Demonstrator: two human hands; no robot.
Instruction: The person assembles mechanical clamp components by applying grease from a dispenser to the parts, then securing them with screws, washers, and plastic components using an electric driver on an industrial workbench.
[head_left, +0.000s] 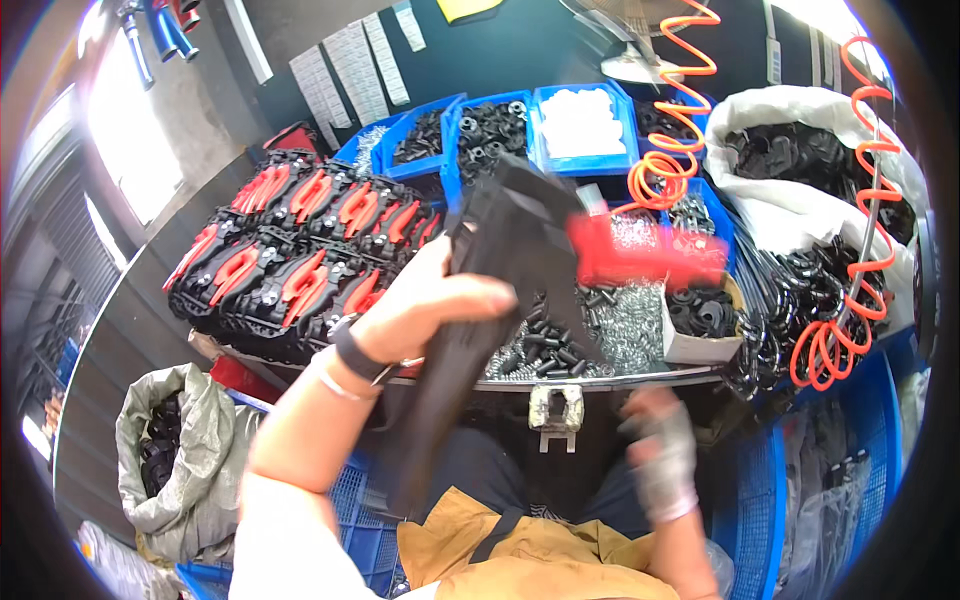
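My left hand is closed around a long black plastic part, raised over the workbench and tilted, its lower end blurred by motion. A red piece, also smeared, shows at its right; I cannot tell whether the two are joined. Below the bench edge on the right is my right hand, wrapped in something pale like a glove. Its fingers are too blurred to read. Between the hands, a metal fixture sits at the bench's front edge. Behind it lie loose black cylindrical pieces and small metal springs.
Stacked black-and-red assemblies fill the bench's left. Blue bins of parts line the back. Orange coiled hoses hang at the right, near a white sack and black hooked rods. A grey sack stands lower left.
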